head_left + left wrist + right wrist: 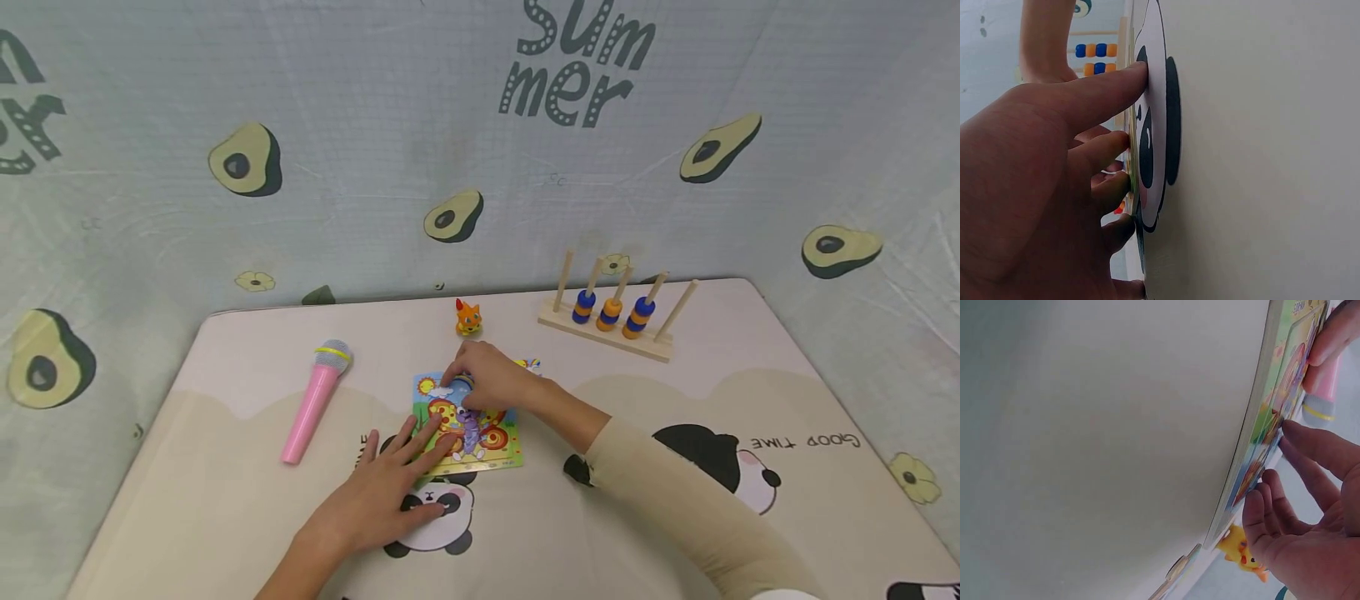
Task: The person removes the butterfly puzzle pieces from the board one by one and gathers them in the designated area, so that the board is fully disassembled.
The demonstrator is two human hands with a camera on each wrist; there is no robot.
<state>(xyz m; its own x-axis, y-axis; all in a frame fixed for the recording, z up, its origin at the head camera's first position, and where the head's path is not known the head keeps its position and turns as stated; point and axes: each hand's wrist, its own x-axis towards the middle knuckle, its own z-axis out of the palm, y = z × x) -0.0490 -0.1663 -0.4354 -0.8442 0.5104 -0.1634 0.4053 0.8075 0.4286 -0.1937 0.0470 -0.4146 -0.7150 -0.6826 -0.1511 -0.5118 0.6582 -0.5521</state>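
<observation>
A butterfly jigsaw board (480, 454) lies flat in the middle of the table. My left hand (382, 500) spreads over its lower left corner, fingers straight and resting on the board, with the thumb on the tablecloth's panda print. Over the board's upper part, my right hand (491, 375) bends down. Its thumb and index finger pinch a small bluish puzzle piece (462, 382) at the board's surface, mostly hidden by the fingers. In the right wrist view the thumb (1316, 444) touches the picture, and the other fingers curl beside the board's edge.
A pink toy microphone (317, 404) lies to the left. Behind the board stands a small orange toy figure (468, 318). A wooden peg stand with blue and orange beads (607, 327) is at the back right. Another colourful flat piece (531, 365) shows behind my right wrist.
</observation>
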